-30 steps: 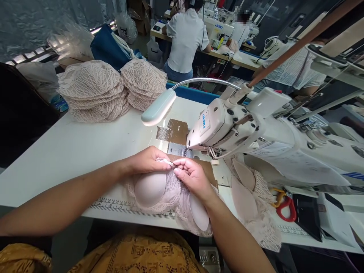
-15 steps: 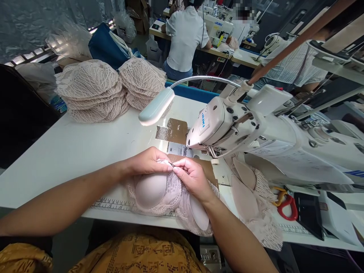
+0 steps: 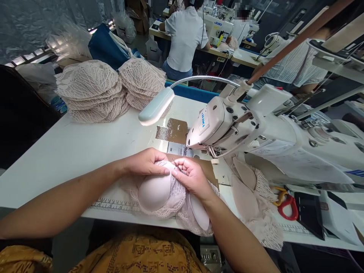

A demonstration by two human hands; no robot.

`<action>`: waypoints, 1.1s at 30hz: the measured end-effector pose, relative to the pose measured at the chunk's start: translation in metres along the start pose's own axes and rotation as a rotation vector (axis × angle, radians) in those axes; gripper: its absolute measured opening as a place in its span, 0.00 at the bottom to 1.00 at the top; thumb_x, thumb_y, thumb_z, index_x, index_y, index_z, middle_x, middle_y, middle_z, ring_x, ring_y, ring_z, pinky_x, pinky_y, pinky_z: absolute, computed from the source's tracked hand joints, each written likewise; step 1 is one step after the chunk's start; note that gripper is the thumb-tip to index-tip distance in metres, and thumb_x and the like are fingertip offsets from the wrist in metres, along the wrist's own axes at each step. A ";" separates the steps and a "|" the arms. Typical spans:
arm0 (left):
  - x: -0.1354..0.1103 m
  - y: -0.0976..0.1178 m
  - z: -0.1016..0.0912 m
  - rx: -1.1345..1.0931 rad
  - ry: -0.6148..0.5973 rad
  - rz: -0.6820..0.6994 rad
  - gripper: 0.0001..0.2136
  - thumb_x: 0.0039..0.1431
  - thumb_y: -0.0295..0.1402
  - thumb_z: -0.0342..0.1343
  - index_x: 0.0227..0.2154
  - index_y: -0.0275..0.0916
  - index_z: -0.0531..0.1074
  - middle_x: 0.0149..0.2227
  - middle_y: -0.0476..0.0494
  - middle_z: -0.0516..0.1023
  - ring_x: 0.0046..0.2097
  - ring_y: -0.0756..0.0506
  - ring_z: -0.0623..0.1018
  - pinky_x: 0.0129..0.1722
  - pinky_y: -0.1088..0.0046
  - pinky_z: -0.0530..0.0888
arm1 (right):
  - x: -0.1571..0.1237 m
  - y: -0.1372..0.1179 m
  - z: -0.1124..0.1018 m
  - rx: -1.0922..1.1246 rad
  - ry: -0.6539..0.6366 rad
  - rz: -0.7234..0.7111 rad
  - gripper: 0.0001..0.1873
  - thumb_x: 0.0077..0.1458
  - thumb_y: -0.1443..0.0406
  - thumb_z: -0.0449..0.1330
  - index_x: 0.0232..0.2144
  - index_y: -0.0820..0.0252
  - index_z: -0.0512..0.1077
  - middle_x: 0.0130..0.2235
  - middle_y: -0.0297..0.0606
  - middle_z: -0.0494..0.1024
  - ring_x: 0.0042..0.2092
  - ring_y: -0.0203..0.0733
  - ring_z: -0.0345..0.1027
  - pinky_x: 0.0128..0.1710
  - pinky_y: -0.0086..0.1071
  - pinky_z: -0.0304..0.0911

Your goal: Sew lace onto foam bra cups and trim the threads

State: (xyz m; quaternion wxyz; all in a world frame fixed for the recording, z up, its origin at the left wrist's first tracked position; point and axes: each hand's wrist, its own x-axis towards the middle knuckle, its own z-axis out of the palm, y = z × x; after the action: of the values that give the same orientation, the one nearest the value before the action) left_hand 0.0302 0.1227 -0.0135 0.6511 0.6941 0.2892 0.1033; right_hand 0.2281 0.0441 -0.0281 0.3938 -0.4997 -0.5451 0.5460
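A pale pink lace bra [image 3: 156, 191] with smooth padded cups lies in front of me at the table's near edge. My left hand [image 3: 149, 162] is closed on the upper edge of its left cup, thumb on top and fingers behind. My right hand [image 3: 192, 175] is closed beside it, with a thin dark pointed metal tool [image 3: 178, 167] between the fingers; its exact kind is too small to tell. The right thumb and fingertips touch the same lace edge. The second cup [image 3: 198, 212] hangs below my right wrist, partly hidden by the forearm.
A sewing machine [image 3: 222, 117] stands just beyond my hands, its lamp [image 3: 157, 106] bent over the table. Stacked lace cups [image 3: 91, 91] sit at the back left. More bra pieces [image 3: 246, 193], red-handled scissors [image 3: 288, 208] and a ruler strip [image 3: 113, 204] are nearby. A co-worker [image 3: 186, 38] sits ahead.
The left cup has shifted slightly right and tilted. The dark tool's tip has lifted away from the left fingers, and more of the tool shows in my right hand.
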 end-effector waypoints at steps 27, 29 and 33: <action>0.000 0.000 0.000 -0.123 -0.033 -0.031 0.14 0.54 0.41 0.62 0.29 0.32 0.78 0.25 0.49 0.70 0.28 0.52 0.66 0.25 0.80 0.62 | -0.001 -0.004 -0.003 -0.047 -0.031 -0.090 0.08 0.54 0.61 0.62 0.36 0.58 0.73 0.35 0.36 0.76 0.36 0.39 0.70 0.37 0.33 0.66; 0.000 -0.001 0.000 -0.125 -0.041 -0.025 0.14 0.55 0.42 0.62 0.29 0.32 0.78 0.25 0.49 0.70 0.28 0.52 0.66 0.25 0.80 0.62 | -0.001 -0.004 -0.004 -0.034 -0.040 -0.075 0.09 0.54 0.60 0.63 0.36 0.59 0.73 0.35 0.37 0.77 0.36 0.39 0.71 0.37 0.33 0.66; -0.001 -0.001 0.000 -0.130 -0.033 -0.024 0.15 0.55 0.42 0.62 0.30 0.32 0.78 0.26 0.48 0.71 0.28 0.52 0.66 0.25 0.80 0.63 | -0.001 -0.005 -0.006 0.009 -0.038 -0.029 0.11 0.53 0.59 0.63 0.36 0.59 0.72 0.32 0.35 0.76 0.33 0.37 0.70 0.34 0.32 0.66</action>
State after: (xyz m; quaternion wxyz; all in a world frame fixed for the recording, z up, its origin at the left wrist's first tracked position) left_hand 0.0294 0.1226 -0.0144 0.7008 0.6483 0.2795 0.1028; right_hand 0.2337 0.0445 -0.0228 0.3934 -0.4796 -0.5573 0.5519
